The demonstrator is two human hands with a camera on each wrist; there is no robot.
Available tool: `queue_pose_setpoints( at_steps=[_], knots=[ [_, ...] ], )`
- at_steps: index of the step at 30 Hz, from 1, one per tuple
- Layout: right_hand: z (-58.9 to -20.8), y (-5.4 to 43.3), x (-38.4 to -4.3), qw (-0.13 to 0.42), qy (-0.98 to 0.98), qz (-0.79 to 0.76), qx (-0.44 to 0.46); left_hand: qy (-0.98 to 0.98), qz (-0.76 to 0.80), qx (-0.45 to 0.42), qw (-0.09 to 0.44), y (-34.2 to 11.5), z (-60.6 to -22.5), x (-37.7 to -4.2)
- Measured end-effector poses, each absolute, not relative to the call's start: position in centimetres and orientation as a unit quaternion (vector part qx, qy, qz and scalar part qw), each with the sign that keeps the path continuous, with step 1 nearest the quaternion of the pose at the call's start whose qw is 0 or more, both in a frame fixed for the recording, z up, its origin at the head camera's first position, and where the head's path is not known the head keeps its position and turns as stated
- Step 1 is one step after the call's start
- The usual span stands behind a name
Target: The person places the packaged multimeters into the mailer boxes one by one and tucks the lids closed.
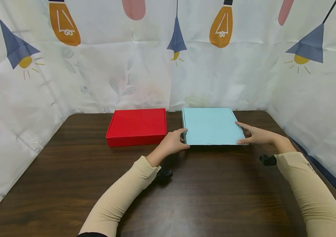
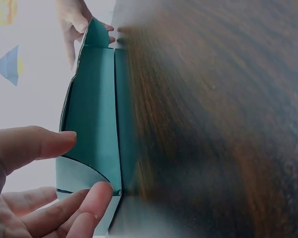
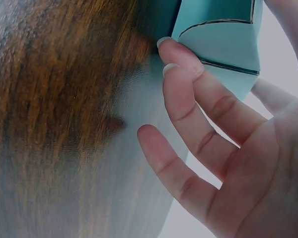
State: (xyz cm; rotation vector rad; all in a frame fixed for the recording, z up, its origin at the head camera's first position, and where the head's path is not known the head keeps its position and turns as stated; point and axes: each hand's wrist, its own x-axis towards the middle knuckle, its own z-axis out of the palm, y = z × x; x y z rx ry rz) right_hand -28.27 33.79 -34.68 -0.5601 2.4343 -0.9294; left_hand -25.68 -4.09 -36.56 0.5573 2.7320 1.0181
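A light blue cardboard box (image 1: 210,126) lies flat near the table's back edge, with a hand at each side. My left hand (image 1: 172,143) is at its left edge, the thumb by the front corner and the index finger along the side. In the left wrist view the thumb (image 2: 39,144) is at the lid's edge, and loosely bent fingers lie by a rounded side flap (image 2: 82,171). At the right edge, my right hand (image 1: 258,135) rests its thumb and index fingertips on the lid. Its other fingers (image 3: 184,99) curve gently beside the box's side flap (image 3: 223,47).
A closed red box (image 1: 138,126) stands left of the blue one, close to my left hand. Both lie on a dark wooden table (image 1: 203,187). White curtains (image 1: 96,72) printed with lamps hang along the back and sides. Dark wrist devices (image 1: 165,173) sit below the hands.
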Motion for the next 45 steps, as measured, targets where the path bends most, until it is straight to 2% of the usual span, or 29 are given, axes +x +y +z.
queue_pose_setpoints(
  at_steps=[14, 20, 33, 37, 41, 45],
  knots=[
    [-34.9, 33.6, -28.1, 0.220, 0.900, -0.327, -0.187, 0.915, 0.349, 0.184, 0.085, -4.0, -36.7, -25.9],
    [-35.1, 33.0, -27.6, 0.172, 0.934, -0.263, -0.169, 0.926, 0.323, 0.186, 0.061, -3.7, -37.2, -25.9],
    [-34.4, 30.9, -26.8, 0.081, 0.970, -0.128, -0.189, 0.970, 0.143, 0.196, 0.006, -2.1, -36.9, -26.2],
    [-34.9, 30.8, -26.8, 0.054, 0.961, -0.150, -0.226, 0.969, 0.098, 0.224, 0.028, -1.8, -36.9, -26.8],
    [-35.5, 30.6, -27.4, 0.075, 0.948, -0.197, -0.238, 0.964, 0.049, 0.252, 0.064, -1.4, -36.6, -27.6],
    [-35.7, 30.2, -28.2, 0.096, 0.941, -0.218, -0.240, 0.957, 0.021, 0.278, 0.077, -1.3, -36.3, -28.4]
  ],
)
